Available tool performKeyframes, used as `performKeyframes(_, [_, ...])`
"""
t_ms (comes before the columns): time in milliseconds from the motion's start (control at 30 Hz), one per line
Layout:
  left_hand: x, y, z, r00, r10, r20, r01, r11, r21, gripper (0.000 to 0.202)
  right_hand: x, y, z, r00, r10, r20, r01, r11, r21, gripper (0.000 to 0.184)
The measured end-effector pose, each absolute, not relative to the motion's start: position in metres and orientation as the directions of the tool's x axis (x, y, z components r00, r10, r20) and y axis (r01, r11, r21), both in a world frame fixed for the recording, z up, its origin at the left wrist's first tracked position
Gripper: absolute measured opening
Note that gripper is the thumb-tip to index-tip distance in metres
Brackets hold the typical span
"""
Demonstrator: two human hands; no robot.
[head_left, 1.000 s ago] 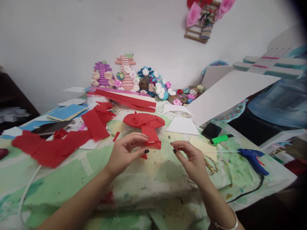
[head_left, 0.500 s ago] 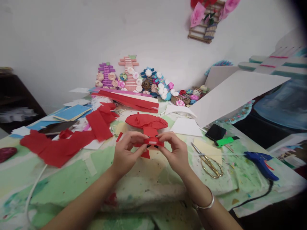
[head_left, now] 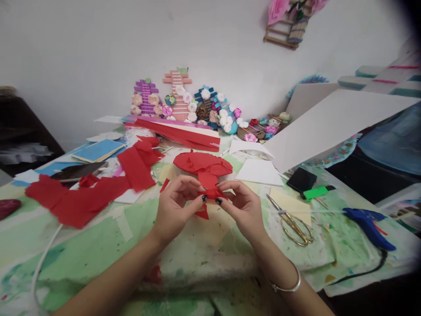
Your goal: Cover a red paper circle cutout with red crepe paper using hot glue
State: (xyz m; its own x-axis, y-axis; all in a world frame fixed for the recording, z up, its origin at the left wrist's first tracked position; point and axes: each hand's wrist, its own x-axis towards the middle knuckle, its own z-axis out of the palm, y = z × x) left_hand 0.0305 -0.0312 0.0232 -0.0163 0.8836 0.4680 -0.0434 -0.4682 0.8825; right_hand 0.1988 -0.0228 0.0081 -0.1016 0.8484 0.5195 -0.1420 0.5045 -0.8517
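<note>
Both hands meet over the middle of the green paint-stained table [head_left: 98, 250]. My left hand [head_left: 176, 206] and my right hand [head_left: 241, 208] pinch a small folded piece of red crepe paper [head_left: 208, 193] between thumbs and fingertips, just above the tabletop. A red corner of it hangs down below the fingers. Right behind the hands lies a crumpled red paper shape [head_left: 202, 163].
Gold scissors [head_left: 292, 221] lie right of my right hand, a blue glue gun [head_left: 370, 219] with its cord further right. Red paper scraps [head_left: 82, 197] spread at left. A black pad [head_left: 301, 178], a green marker [head_left: 315, 192], white sheets [head_left: 329, 127] and paper-flower crafts [head_left: 204, 109] stand behind.
My right hand came in from the right and joined the left on the red paper piece. Both now pinch it closer together, and the view has shifted slightly.
</note>
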Motion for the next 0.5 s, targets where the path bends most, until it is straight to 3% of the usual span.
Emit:
performKeyframes(300, [0.0303,-0.0321,0.0197,-0.001,0.879,0.477,-0.012,-0.477,0.879,0.018,0.1982,-0.0212,0.0037,-0.117,0.815,0.568,0.026,0.574,-0.818,0.01])
performKeyframes(500, [0.0328,-0.0292,0.0153,0.004,0.894,0.447,0.004,-0.447,0.894,0.022,0.1953,-0.0223,0.0026,-0.117,0.836,0.536,0.043,0.544,-0.838,0.006])
